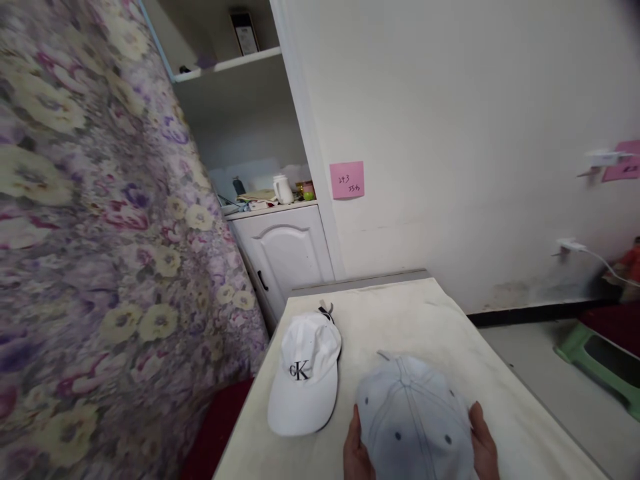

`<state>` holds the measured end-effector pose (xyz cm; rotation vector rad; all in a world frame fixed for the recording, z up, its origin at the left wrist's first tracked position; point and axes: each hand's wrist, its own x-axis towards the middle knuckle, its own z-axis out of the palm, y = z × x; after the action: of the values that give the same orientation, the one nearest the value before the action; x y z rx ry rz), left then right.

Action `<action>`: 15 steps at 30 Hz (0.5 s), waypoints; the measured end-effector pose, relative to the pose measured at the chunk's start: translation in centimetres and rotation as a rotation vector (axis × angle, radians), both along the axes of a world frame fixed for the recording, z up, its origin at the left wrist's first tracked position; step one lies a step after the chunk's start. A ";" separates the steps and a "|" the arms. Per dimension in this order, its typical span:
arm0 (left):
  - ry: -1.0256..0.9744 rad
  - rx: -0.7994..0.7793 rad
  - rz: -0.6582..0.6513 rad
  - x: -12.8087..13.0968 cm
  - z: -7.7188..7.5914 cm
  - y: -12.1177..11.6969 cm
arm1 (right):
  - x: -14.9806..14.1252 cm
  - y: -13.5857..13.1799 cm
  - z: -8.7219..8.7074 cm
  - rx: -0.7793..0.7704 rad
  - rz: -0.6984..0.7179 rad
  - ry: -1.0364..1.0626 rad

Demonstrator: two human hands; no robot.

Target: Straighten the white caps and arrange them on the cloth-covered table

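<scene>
A pale blue denim cap (pixel 413 417) rests on a white table (pixel 450 320) near its front edge. My left hand (pixel 356 453) grips the cap's left side and my right hand (pixel 484 445) grips its right side; only the thumbs and part of each hand show. To the left of the denim cap lies a white cap (pixel 306 373) with a black logo, its brim pointing toward me. Neither hand touches the white cap.
A floral curtain (pixel 90 233) hangs close on the left. Behind the table stands a white cabinet (pixel 285 250) with clutter on top. A pink note (pixel 347 179) is stuck on the wall. A green stool (pixel 600 360) sits on the floor at right.
</scene>
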<state>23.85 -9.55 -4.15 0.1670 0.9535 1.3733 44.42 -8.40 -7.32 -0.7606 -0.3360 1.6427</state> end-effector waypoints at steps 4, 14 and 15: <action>0.013 0.031 -0.032 0.0 0.9 -0.7 | -0.6 -0.8 4.2 0.053 0.015 0.020; -0.002 0.149 -0.102 -1.3 3.5 -0.7 | -0.8 -0.3 1.5 -0.118 -0.101 -0.167; -0.014 0.142 -0.122 -1.1 3.5 -0.6 | -0.6 -0.2 1.4 -0.127 -0.137 -0.192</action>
<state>22.74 -10.20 -0.60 0.3180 0.8209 1.3276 43.83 -8.57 -5.92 -1.0190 -0.3095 1.4755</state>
